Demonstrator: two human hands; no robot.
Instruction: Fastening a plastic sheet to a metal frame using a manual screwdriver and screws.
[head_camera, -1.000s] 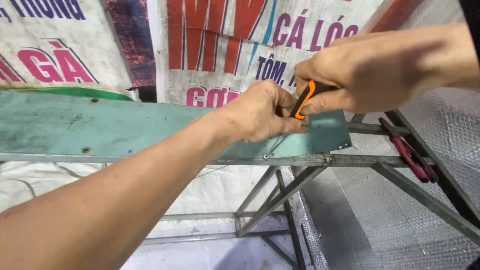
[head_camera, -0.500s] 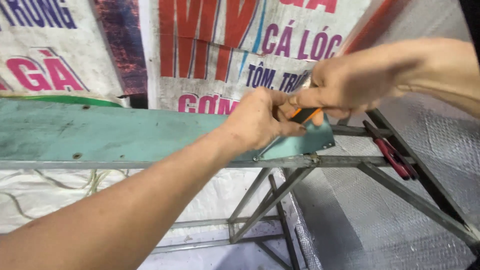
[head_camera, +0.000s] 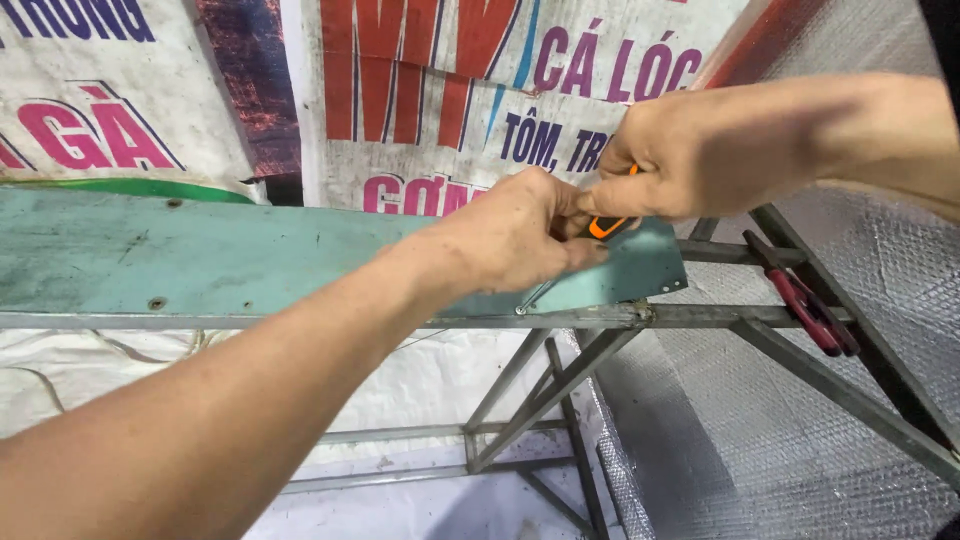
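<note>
- The right hand (head_camera: 690, 160) is closed tight around the orange and black handle of a screwdriver (head_camera: 600, 228).
- The thin metal shaft of the screwdriver slants down to the left, and its tip meets the near edge of the green board (head_camera: 200, 265).
- The left hand (head_camera: 515, 235) rests on the right end of the green board, with its fingers curled by the screwdriver handle. I cannot tell if it grips the tool or only steadies it.
- The two hands touch each other.
- The green board lies flat on a grey metal frame (head_camera: 700, 316).
- Red-handled pliers (head_camera: 805, 300) lie on the frame, to the right of the hands.
- Printed banners (head_camera: 450, 110) hang on the far side.
- Shiny bubble foil (head_camera: 780, 440) covers the right side.
</note>
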